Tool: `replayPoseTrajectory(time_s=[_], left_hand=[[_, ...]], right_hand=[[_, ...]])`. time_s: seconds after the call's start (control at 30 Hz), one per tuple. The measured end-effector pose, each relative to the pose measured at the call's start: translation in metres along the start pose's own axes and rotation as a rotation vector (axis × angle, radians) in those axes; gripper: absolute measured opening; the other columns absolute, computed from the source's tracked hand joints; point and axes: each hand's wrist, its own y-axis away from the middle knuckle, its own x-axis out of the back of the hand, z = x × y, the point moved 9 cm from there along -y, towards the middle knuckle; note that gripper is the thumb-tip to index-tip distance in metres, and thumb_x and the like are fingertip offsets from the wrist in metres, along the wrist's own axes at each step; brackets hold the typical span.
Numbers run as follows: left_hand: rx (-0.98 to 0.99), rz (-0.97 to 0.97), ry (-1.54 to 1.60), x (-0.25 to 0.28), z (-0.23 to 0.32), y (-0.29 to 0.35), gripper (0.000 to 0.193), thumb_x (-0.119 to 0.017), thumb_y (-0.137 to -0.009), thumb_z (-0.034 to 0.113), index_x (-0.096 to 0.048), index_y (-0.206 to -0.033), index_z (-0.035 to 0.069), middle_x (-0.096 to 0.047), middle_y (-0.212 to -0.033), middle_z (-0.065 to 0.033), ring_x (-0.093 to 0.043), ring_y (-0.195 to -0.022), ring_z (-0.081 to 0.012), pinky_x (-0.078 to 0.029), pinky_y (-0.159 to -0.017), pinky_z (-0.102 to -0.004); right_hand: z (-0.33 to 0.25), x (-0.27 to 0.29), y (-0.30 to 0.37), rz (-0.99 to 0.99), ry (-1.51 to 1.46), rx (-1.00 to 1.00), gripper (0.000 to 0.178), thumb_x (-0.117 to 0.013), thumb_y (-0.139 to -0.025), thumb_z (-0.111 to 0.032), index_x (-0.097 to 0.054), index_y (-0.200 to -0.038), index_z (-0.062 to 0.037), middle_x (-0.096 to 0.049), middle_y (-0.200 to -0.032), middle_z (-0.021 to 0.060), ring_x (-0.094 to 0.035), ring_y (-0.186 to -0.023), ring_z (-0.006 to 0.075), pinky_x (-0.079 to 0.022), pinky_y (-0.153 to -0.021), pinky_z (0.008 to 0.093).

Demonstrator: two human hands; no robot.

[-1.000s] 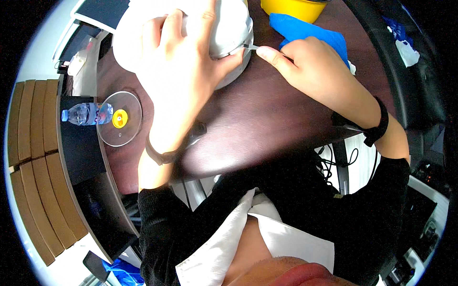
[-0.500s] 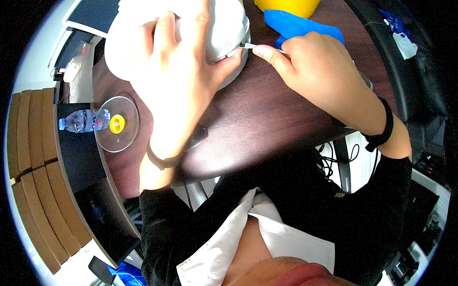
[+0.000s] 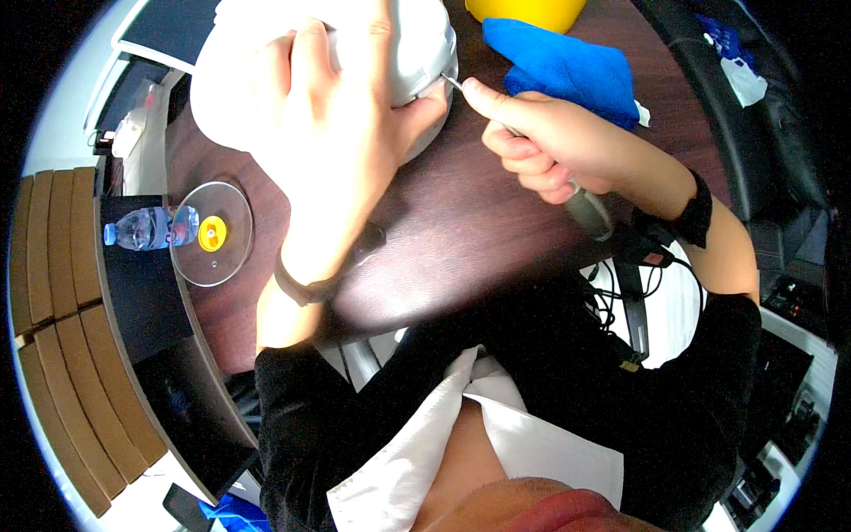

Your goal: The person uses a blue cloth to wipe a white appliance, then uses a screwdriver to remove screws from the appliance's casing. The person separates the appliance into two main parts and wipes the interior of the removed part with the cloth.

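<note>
A white rounded appliance or housing stands at the top, its far side cut off by the picture edge. My left hand grips it, fingers spread over the overexposed top and thumb pressed at the rim. Beside that thumb, my right hand is closed around a slim metal-tipped tool with a grey-green handle. Its thin tip touches the rim or sits just at it. The tool's exact kind is hidden by my fingers. A folded blue cloth lies just beyond my right hand.
A yellow bowl-like container stands at the top. On the left, a clear round lid with a yellow knob overlaps a plastic bottle. Brown boxes are stacked farther left. Black cables hang below the table edge.
My right hand has turned and dropped slightly, so its curled fingers and the tool's handle now show. The tool's tip appears edge-on instead of flat. My left hand stays in place.
</note>
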Motion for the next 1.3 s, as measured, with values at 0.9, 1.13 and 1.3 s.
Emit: replayPoseTrajectory(time_s=[0.9,1.13,1.3], left_hand=[[-0.091,0.067,-0.028,-0.003,-0.005,0.004,0.081,-0.079,-0.065,0.048,-0.057,-0.131,0.007,-0.059,-0.094,-0.0159,-0.057,-0.087,-0.0312,-0.049,-0.078,-0.0408],[-0.093,0.044,-0.050,-0.004,-0.004,0.003,0.080,-0.077,-0.066,0.050,-0.058,-0.131,0.008,-0.058,-0.094,-0.0156,-0.056,-0.086,-0.0307,-0.049,-0.075,-0.0399],[-0.105,0.034,-0.052,-0.006,-0.004,0.004,0.080,-0.077,-0.065,0.049,-0.058,-0.132,0.008,-0.057,-0.094,-0.0155,-0.056,-0.086,-0.0304,-0.049,-0.075,-0.0401]], right_hand=[[-0.086,-0.003,0.058,1.031,1.514,0.681,0.063,-0.053,-0.091,-0.051,-0.062,-0.052,-0.0023,-0.054,-0.049,0.0201,-0.057,-0.046,0.0373,-0.046,-0.045,0.0449],[-0.086,-0.002,0.059,1.011,1.497,0.638,0.064,-0.052,-0.092,-0.052,-0.062,-0.053,-0.0017,-0.055,-0.052,0.0207,-0.059,-0.050,0.0380,-0.046,-0.048,0.0466],[-0.084,-0.002,0.058,1.012,1.513,0.643,0.063,-0.053,-0.092,-0.051,-0.062,-0.053,-0.0016,-0.055,-0.051,0.0207,-0.058,-0.049,0.0380,-0.046,-0.047,0.0460]])
